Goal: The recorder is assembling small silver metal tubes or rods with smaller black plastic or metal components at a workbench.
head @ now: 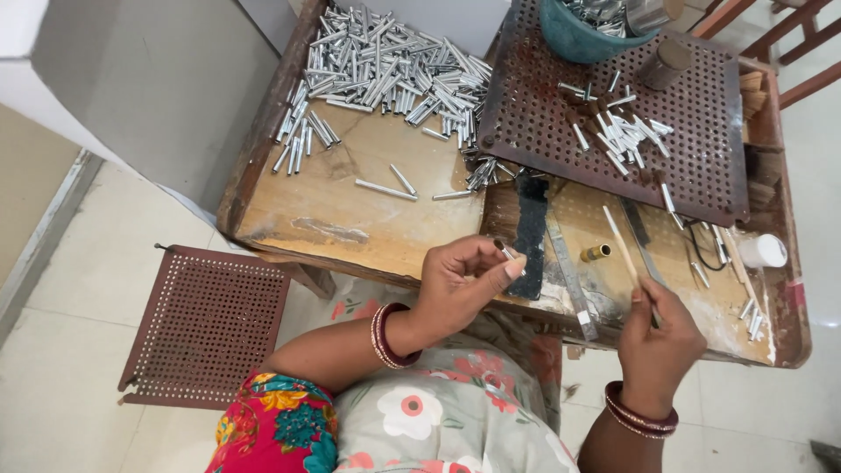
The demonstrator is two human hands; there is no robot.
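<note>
left hand (460, 285) pinches shiny metal tube (507, 253) | right hand (657, 342) grips thin wooden stick (624, 251) | worn wood table (350, 206)

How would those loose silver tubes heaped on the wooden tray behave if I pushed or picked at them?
The silver tubes look like thin round metal, so they would probably roll and scatter when pushed. They seem stiff and light for their size. The smooth shiny surface may slip in a pinch; the left hand grips one at its fingertips.
</note>
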